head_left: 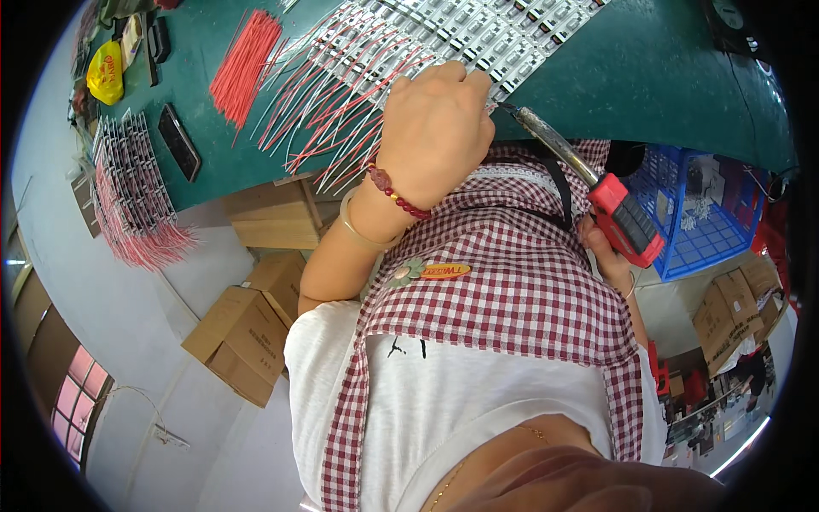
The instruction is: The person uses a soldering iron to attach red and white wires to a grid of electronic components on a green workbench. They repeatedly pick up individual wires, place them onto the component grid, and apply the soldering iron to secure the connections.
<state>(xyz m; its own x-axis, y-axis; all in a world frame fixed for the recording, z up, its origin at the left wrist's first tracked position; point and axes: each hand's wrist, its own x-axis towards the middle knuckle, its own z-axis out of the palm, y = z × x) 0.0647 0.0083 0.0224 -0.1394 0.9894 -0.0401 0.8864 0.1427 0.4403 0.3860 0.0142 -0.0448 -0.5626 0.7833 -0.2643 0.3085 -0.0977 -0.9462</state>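
My left hand (439,119) is closed, knuckles up, over the near edge of a panel of small white circuit boards (486,38). Its fingertips are hidden beneath it, so what they pinch does not show. Red and white wires (341,107) fan out from the panel to the left of that hand. At the right, my right hand (606,256) is wrapped about the red and black handle of a soldering iron (627,220), partly hidden behind it. The iron slants up and left, its tip close to the panel's edge beside my left hand.
On the green table (640,94) lie a bundle of red wires (246,68), a phone (179,142) and a yellow packet (106,73). Wired boards (132,179) are stacked at the left edge. A blue basket (708,226) stands right; cardboard boxes (243,341) sit below left.
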